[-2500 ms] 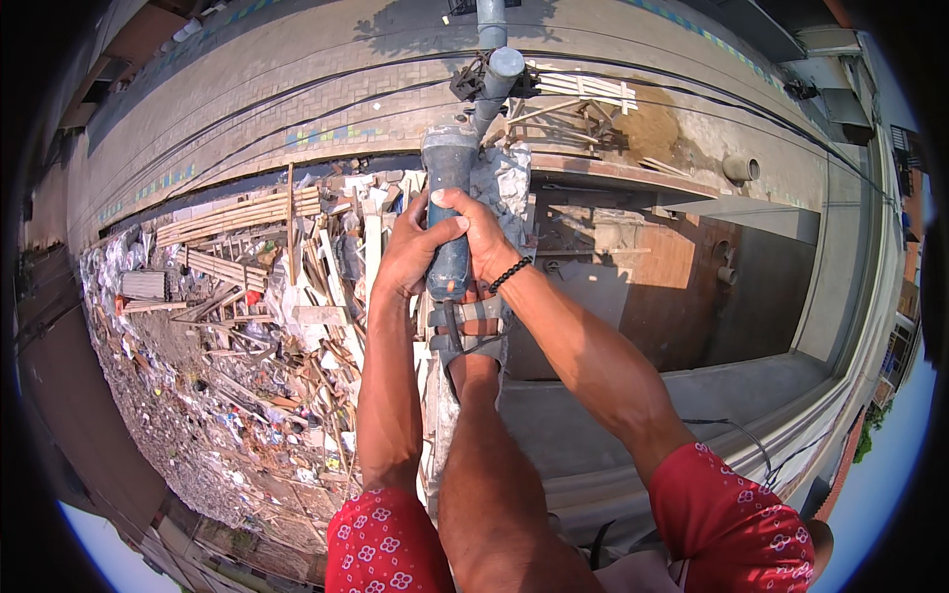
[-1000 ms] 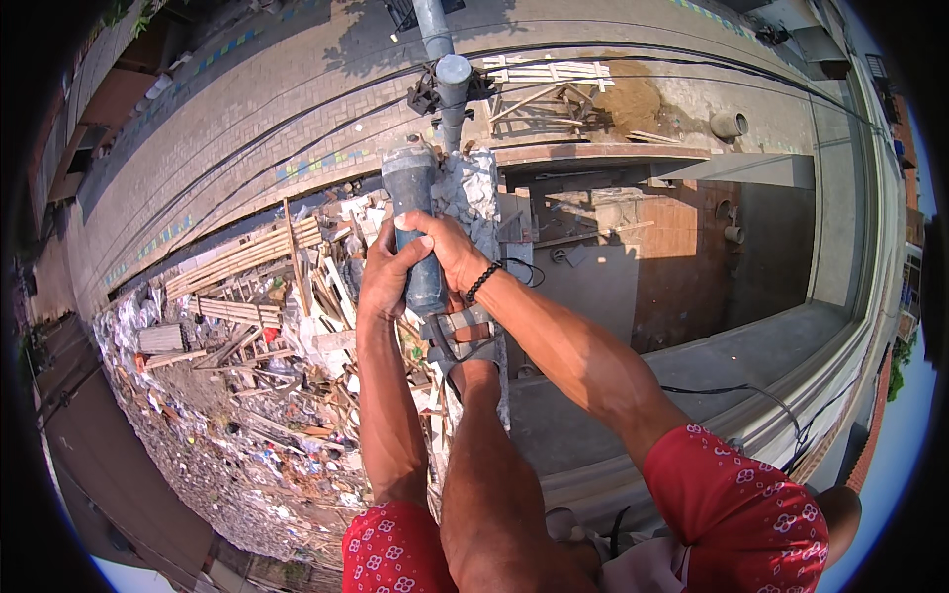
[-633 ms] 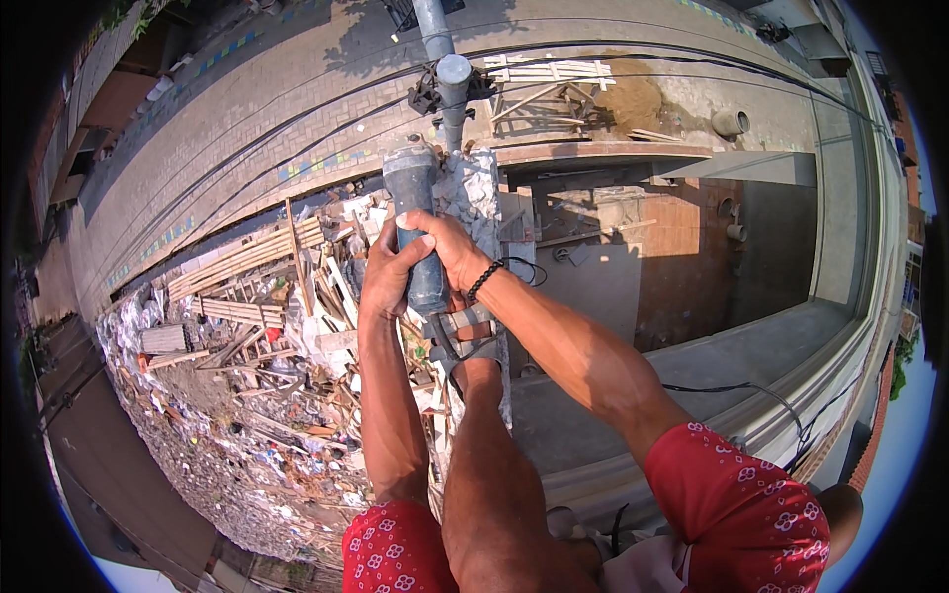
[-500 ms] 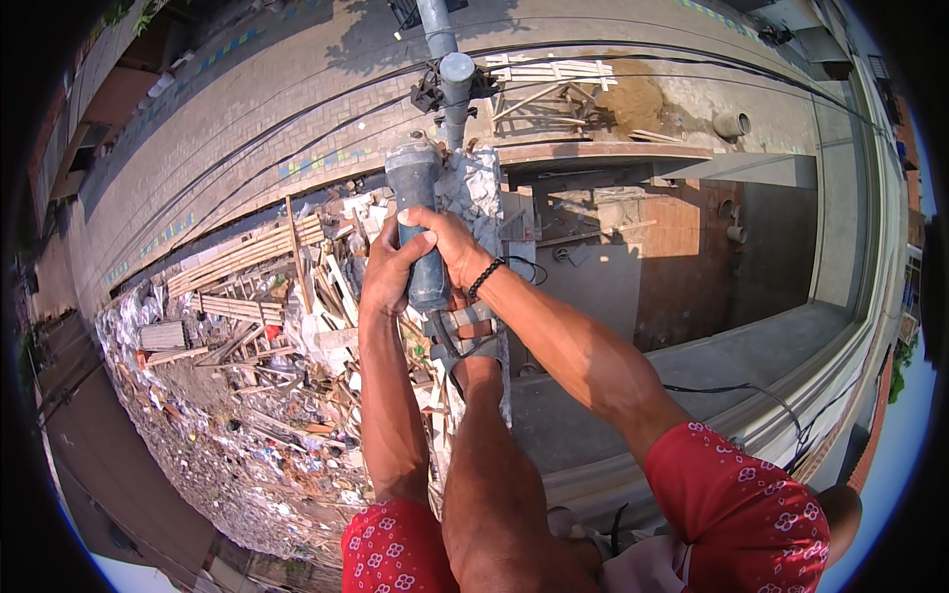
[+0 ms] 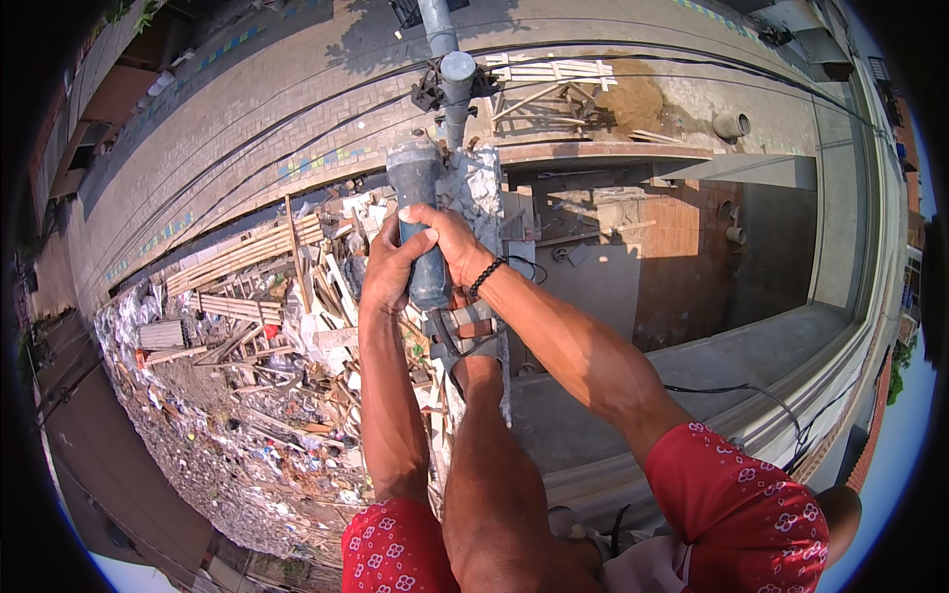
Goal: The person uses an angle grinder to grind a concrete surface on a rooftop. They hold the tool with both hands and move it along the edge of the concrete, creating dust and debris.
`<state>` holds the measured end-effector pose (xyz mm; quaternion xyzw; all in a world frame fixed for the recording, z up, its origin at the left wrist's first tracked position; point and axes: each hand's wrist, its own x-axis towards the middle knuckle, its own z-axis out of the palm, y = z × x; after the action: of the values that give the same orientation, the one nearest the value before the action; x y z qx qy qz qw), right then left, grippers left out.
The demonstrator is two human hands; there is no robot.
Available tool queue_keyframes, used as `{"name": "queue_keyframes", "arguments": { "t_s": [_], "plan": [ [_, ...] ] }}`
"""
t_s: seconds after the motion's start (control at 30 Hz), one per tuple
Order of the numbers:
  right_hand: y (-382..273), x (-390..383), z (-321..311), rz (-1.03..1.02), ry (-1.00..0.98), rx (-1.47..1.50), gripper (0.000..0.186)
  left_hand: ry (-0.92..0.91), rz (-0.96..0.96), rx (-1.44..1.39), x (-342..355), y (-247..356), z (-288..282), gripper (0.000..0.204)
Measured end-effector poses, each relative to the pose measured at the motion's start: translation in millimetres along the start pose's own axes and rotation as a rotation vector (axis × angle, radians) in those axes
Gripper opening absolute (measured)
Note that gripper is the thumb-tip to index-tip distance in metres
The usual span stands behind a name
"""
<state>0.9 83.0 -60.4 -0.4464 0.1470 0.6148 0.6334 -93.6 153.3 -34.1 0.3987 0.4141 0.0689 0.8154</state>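
A dusty blue-grey corded power tool lies lengthwise above a narrow, broken wall top. Its wider grey head points away from me; the working end is hidden. My left hand wraps the body from the left, thumb across the top. From the other side my right hand, with a black bead bracelet on the wrist, grips the same body, and the thumbs lie close together. A dark cord leaves the near end, beside my foot in a grey sandal on the wall.
Far below on the left lies a heap of rubble and planks. A walled space with a tiled floor drops away on the right. Ahead stands a grey pole with wires crossing the view.
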Motion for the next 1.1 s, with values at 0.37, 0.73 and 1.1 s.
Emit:
{"name": "queue_keyframes", "arguments": {
  "t_s": [0.37, 0.73, 1.1],
  "plan": [
    [-1, 0, 0, 0.001, 0.021, 0.02, 0.048, 0.0, -0.02, 0.028, 0, 4, 1, 0.058],
    [-4, -5, 3, 0.015, 0.009, -0.001, 0.044, -0.002, -0.023, 0.008, -2, 2, 0, 0.057],
    [-2, 1, 0, 0.013, -0.006, -0.007, 0.041, -0.001, -0.057, 0.003, -4, 9, 4, 0.057]
  ]
}}
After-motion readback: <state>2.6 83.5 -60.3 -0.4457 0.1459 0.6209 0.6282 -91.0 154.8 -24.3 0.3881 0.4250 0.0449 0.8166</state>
